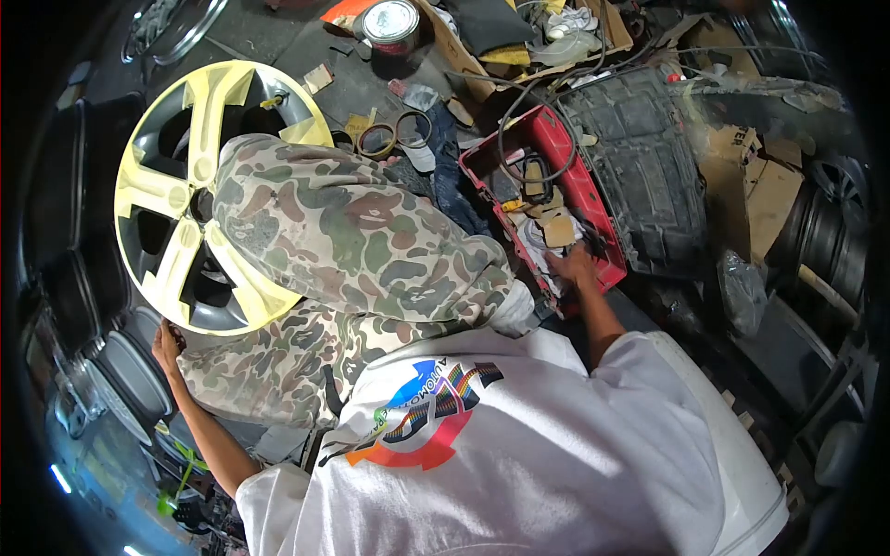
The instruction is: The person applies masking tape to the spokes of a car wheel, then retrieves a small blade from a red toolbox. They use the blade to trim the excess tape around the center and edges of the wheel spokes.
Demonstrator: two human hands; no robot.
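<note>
A car wheel (176, 269), with pale yellow spokes and rim edge and dark recesses between them, leans against my legs in camouflage trousers. At its lower edge, my left hand (168, 348) has its fingers curled on the rim. My right hand (577, 267) reaches into a red toolbox (607, 227), its fingers apart over the contents; the fingertips are partly lost among them. Inside lie a brown sanding sheet (558, 231), crumpled white cloth or paper (533, 243) and a black-framed object (534, 176) I cannot identify.
Rolls of tape (376, 141) lie beyond my knee, near a paint can (390, 25). A dark plastic lid (640, 167) lies beside the toolbox, crossed by a hose (501, 130). Cardboard (751, 190) and more wheels (839, 199) stand at the right; stacked rims (130, 371) stand at the left.
</note>
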